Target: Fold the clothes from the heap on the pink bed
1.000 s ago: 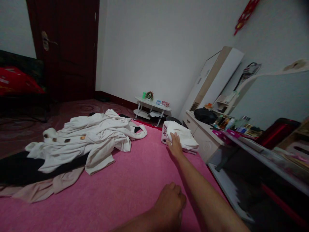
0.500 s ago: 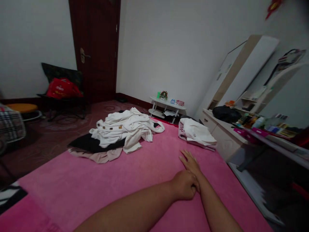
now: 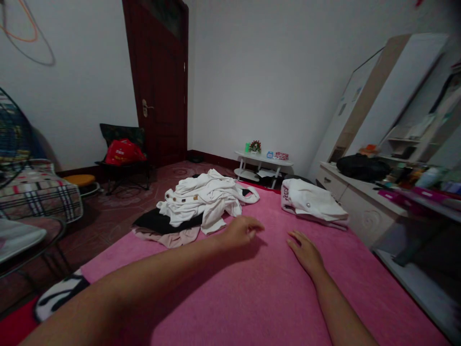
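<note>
Just past the left hand (image 3: 245,231) on the head view, I see a rumpled white garment (image 3: 205,194) slumped over black cloth (image 3: 162,221), with pale pink cloth (image 3: 180,237) poking out underneath. That hand's loosely curled, thumb and fingertips apart, gripping nothing. To its right, I've got the right hand (image 3: 306,252) with fingers spread, also holding zip; can't tell from my end if it touches the pink cover (image 3: 252,298) below. Beyond that hand sits a folded white stack (image 3: 313,199), well apart from the rumpled white garment, and further right there's a drawer cabinet (image 3: 363,214) with a black bundle (image 3: 362,168) on top.
</note>
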Motion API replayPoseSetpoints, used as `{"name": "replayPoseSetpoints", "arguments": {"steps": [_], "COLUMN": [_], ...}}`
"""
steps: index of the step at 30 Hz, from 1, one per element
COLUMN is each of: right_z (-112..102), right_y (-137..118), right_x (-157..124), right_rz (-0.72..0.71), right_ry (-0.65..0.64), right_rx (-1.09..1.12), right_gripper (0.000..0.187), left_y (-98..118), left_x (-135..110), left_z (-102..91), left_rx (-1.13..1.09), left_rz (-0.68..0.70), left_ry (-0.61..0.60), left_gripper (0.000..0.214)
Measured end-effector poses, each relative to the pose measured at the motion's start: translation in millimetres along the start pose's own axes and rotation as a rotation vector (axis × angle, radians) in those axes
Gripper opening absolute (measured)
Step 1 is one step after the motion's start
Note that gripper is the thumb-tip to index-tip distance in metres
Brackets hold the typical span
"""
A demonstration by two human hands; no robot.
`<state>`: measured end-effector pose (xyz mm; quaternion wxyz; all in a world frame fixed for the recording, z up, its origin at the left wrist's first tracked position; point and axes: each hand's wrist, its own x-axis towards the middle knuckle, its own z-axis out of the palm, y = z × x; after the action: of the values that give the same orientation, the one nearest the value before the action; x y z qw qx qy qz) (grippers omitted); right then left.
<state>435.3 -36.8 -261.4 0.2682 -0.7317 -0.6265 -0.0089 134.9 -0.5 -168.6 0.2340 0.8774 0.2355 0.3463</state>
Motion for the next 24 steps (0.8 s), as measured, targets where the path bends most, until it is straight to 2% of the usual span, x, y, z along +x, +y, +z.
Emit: {"name": "replayPoseSetpoints", "arguments": {"steps": [2,4,6,8,10,12,17,20,24], "right_z": [2,3,3,3,1,-1,-5,-7,-10], "right_y": [2,3,2,0,-3,-6,-12,-14,-16], "right_x": [1,1,1,0,-1,-2,-4,-5,-7], "right_rz": [-0.012,-0.007,0.004,0.011,0.014,0.014,0.030,0.037,0.032], "right_ry": [0.002,0.013,0.029,0.039,0.045,0.047,0.030,0.018,0.025], "right_rx": [-0.001,-0.002,0.001,0.008,0.015,0.022,0.015,0.002,-0.003], "right_gripper": [0.048,0.047,0.046,0.043,0.041,0.040,0.040,0.040,0.039], "left_y": [-30,-62,-92,-117,-134,-144,-149,-148,-142], "left_x": [13,22,24,20,14,9,0,-5,-9], "left_z": [-45.2,-86.3,-116.8,-133.7,-138.4,-135.6,-123.3,-118.2,-112.3], "left_rx": [0.190,0.404,0.609,0.710,0.727,0.728,0.740,0.702,0.701], "left_rz": [-0.023,-0.121,-0.356,-0.598,-0.692,-0.678,-0.537,-0.417,-0.336], "left_ry": [0.282,0.532,0.637,0.594,0.509,0.474,0.571,0.629,0.655], "left_gripper": [0.035,0.040,0.048,0.057,0.057,0.052,0.043,0.038,0.035]}}
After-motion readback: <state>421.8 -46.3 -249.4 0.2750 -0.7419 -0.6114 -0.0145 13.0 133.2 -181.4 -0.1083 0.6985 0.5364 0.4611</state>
